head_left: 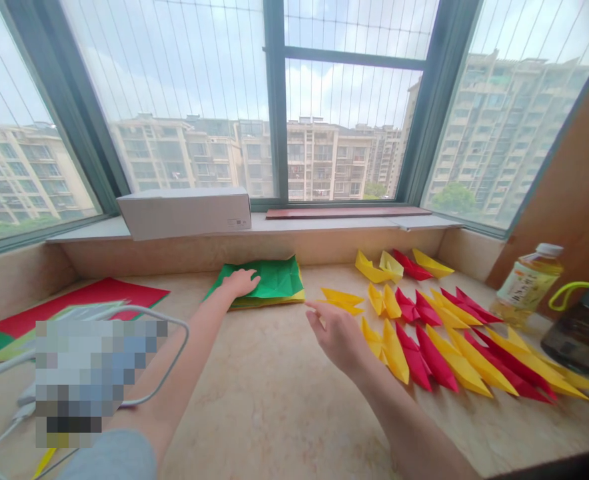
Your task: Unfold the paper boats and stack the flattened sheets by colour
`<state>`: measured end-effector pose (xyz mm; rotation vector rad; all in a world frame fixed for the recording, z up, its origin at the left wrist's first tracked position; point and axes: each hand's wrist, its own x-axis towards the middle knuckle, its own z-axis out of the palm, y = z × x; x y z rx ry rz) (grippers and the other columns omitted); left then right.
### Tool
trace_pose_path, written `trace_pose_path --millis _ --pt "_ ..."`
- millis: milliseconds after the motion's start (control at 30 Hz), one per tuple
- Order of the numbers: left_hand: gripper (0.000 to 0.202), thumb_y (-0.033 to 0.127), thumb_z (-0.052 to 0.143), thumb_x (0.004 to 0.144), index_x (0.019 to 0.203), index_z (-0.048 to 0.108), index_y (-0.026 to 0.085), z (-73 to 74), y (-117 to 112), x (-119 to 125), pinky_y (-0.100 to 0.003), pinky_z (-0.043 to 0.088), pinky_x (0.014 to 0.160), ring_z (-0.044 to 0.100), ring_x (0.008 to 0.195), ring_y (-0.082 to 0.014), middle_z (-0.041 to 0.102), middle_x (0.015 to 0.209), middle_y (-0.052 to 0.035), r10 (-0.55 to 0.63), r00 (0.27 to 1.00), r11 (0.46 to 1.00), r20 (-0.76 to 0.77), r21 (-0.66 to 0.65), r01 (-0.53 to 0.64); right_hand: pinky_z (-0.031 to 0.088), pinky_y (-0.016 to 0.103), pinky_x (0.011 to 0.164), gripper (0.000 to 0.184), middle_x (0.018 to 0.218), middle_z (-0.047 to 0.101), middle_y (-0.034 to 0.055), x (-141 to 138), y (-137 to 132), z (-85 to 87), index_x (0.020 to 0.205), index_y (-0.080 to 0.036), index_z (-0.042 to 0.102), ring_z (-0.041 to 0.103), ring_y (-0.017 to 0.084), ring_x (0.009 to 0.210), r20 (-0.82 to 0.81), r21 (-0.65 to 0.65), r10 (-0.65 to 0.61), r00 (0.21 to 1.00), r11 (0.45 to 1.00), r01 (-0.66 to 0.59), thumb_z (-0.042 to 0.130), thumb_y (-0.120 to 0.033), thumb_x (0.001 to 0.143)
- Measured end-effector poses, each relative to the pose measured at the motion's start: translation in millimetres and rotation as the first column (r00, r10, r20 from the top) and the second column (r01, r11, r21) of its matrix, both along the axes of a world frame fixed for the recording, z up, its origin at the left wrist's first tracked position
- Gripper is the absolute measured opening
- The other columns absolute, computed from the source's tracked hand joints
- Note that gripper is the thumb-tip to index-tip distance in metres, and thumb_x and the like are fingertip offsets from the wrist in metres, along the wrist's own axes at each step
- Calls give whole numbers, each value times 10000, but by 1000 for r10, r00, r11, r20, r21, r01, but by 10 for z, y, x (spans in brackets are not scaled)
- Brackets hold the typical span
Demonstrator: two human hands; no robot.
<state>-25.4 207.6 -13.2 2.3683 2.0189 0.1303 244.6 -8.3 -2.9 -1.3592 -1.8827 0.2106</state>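
Observation:
My left hand (239, 282) reaches far forward and rests with fingers spread on the near left corner of a stack of green and yellow paper sheets (274, 281) against the back wall. My right hand (337, 333) hovers over the stone counter (274, 400) with fingers loosely extended and nothing in it. It is just left of rows of folded yellow and red paper boats (444, 347), and a flat yellow folded piece (342, 299) lies just beyond its fingertips.
Red and green sheets (84, 300) lie at the left, near a pixelated object with a wire frame (89, 373). A white box (184, 211) sits on the window sill. An oil bottle (527, 283) and a dark jug (582, 327) stand at the right.

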Motion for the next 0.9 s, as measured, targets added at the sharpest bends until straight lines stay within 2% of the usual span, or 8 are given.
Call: trace_pose_path --millis 100,200,367,600,700,800,867,900 --pt "787 724 363 827 1497 369 311 -119 72 -41 -700 129 1098 170 1454 -460 254 1595 -161 35 998 999 -48 6 -35 487 312 950 309 1145 729 54 1 20 -11 1197 -239 668 687 190 1046 12 8 0 1000 1000 0 457 -305 979" --pt "824 826 282 780 1503 270 432 -262 156 -103 -782 93 1036 119 1448 -501 186 1622 -123 91 995 993 -38 -76 -94 490 317 950 307 1141 730 51 -4 20 -13 1191 -245 667 692 189 1023 15 15 0 1000 1000 0 454 -311 980" --pt "818 856 224 760 1484 276 478 -371 254 -146 -815 115 989 132 1444 -504 196 1621 -117 101 995 991 -18 -90 -102 496 319 941 322 1149 724 51 -39 -14 3 1199 -238 663 687 197 1019 12 -7 16 1000 1000 -16 442 -331 984" --pt "735 785 279 815 1460 374 446 -321 191 -153 -810 138 993 202 1427 -502 307 1579 -133 75 997 996 -6 -36 -76 490 324 944 330 1131 730 52 -79 -16 -3 1192 -243 673 687 207 1017 51 -45 23 998 999 -20 436 -342 984" --pt "631 636 314 896 1443 454 354 -215 129 -7 -789 62 1037 233 1431 -461 378 1537 -158 1 997 999 -74 50 2 494 314 914 327 1113 735 52 -84 -13 3 1186 -250 674 690 210 1010 73 -38 3 997 999 -1 432 -344 988" --pt "544 435 284 961 1401 524 225 -102 84 329 -665 -9 1138 217 1462 -356 366 1548 -150 -173 980 972 -103 144 186 498 299 879 325 1096 738 53 -89 -20 15 1187 -253 669 694 207 995 91 -33 3 996 999 0 426 -346 992" --pt "554 460 249 974 1453 448 265 -77 77 589 -618 34 1165 219 1470 -309 331 1575 -104 -221 972 965 -83 126 231 495 293 876 327 1092 739 57 -88 -24 20 1189 -248 667 695 204 989 93 -30 9 996 1000 -7 423 -347 994" --pt "569 514 251 967 1474 407 308 -87 79 704 -634 68 1157 227 1467 -316 322 1582 -86 -238 969 964 -74 104 245 494 292 877 328 1090 739 57 -86 -24 22 1187 -247 667 695 203 989 93 -28 13 996 1000 -11 420 -347 995"
